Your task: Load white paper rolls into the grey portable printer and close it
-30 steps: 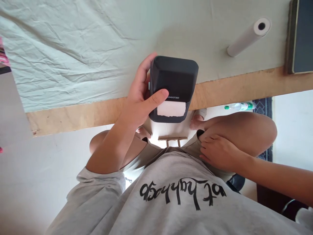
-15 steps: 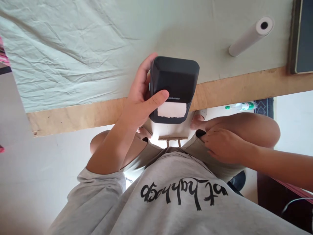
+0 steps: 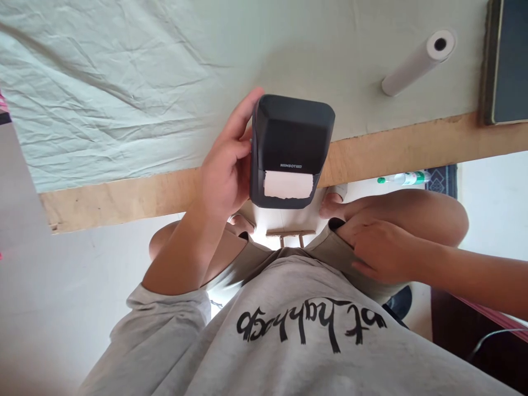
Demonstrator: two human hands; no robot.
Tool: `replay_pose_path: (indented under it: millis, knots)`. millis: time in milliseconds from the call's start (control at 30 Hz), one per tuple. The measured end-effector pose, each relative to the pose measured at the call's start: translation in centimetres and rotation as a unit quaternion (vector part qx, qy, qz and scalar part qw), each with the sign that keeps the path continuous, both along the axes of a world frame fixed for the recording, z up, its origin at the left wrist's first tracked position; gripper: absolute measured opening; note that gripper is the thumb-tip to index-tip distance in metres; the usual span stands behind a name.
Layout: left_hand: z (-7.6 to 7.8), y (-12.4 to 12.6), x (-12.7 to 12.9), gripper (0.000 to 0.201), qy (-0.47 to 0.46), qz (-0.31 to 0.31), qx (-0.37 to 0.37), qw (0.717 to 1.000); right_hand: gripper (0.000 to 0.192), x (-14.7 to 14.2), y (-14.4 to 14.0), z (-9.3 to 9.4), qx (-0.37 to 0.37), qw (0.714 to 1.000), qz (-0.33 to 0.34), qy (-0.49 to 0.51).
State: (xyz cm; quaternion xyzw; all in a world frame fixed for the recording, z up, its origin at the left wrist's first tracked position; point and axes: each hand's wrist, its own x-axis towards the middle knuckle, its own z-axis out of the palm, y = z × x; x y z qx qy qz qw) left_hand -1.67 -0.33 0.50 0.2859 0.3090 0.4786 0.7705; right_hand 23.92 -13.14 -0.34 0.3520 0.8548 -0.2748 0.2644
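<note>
My left hand [image 3: 229,159] grips a black label printer [image 3: 295,132] by its left side, holding it up over the table's front edge. The thumb lies along the printer's side, and the other fingers are mostly hidden behind it. A piece of white paper [image 3: 287,184] with a ragged lower edge sticks out of the slot below the printed brand name. On my right thigh, by the hem of my shorts [image 3: 358,269], rests my right hand [image 3: 381,247], its fingers loosely stretched out and holding nothing.
A white paper roll [image 3: 412,66] stands upright on the cloth-covered table [image 3: 165,82], whose wooden edge [image 3: 124,198] is bare. A dark flat object [image 3: 511,66] lies at the far right. A plastic bottle [image 3: 406,179] is on the floor beyond my right knee.
My left thumb has moved off the printer's front to its left side, uncovering the brand name. My right hand has slid slightly to the right along my thigh, its fingers loosening.
</note>
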Motion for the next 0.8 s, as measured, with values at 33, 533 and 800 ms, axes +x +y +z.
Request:
replay_pose_path:
  millis: [33,533,800]
  knots:
    - [0.0,0.1,0.0,0.042,0.002,0.002,-0.001,1.000,0.020,0.0,-0.1,0.2,0.002,1.000,0.001,0.002]
    - [-0.2,0.2,-0.5,0.042,0.072,-0.012,0.020,0.997,0.017,0.2,-0.2,-0.2,0.006,0.999,0.025,0.025]
    - [0.1,0.2,-0.3,0.042,0.099,-0.017,0.014,0.995,0.030,0.3,-0.1,-1.5,0.022,1.000,-0.012,0.013]
